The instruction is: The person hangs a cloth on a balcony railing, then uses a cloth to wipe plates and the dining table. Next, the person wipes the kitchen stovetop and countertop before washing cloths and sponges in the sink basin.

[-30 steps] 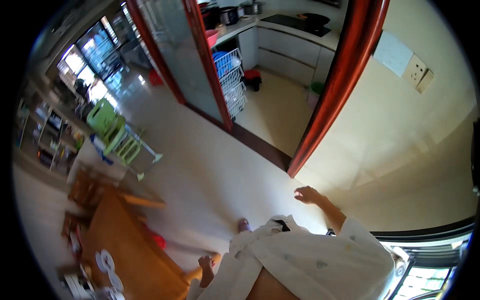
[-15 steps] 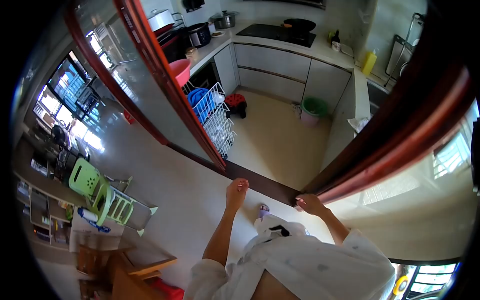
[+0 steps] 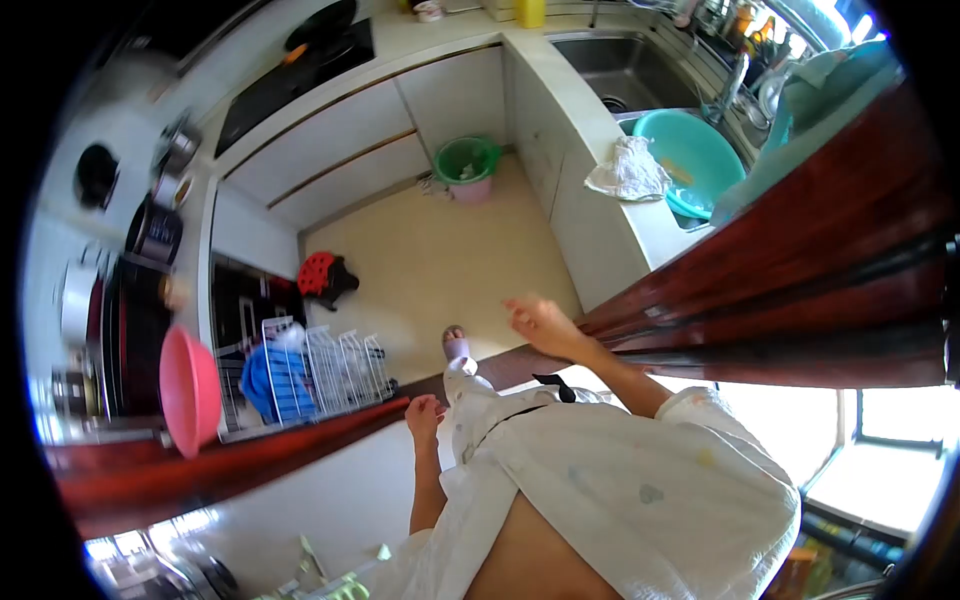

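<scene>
My left hand [image 3: 426, 414] hangs low beside the dark red door frame [image 3: 330, 432], its fingers curled in with nothing seen in them. Nearest to it is a white wire rack [image 3: 345, 365] holding a blue item [image 3: 275, 380]. My right hand [image 3: 545, 325] is out in front of the opposite dark red frame [image 3: 720, 310], over the floor. Its fingers are loosely apart, slightly blurred, and hold nothing. One foot in a sandal [image 3: 455, 340] rests on the kitchen floor between the hands.
A pink basin [image 3: 189, 392] is above the rack. A red-and-black stool [image 3: 325, 277] and green-rimmed bin [image 3: 467, 165] stand on the floor. A teal basin [image 3: 700, 150] sits by the sink [image 3: 630, 70], with a white cloth [image 3: 630, 170] on the counter edge. A wok [image 3: 322, 25] is at the stove.
My view has moved forward into the kitchen doorway and turned right, bringing the sink and teal basin into view. My right hand has come off the door frame's edge and swung forward.
</scene>
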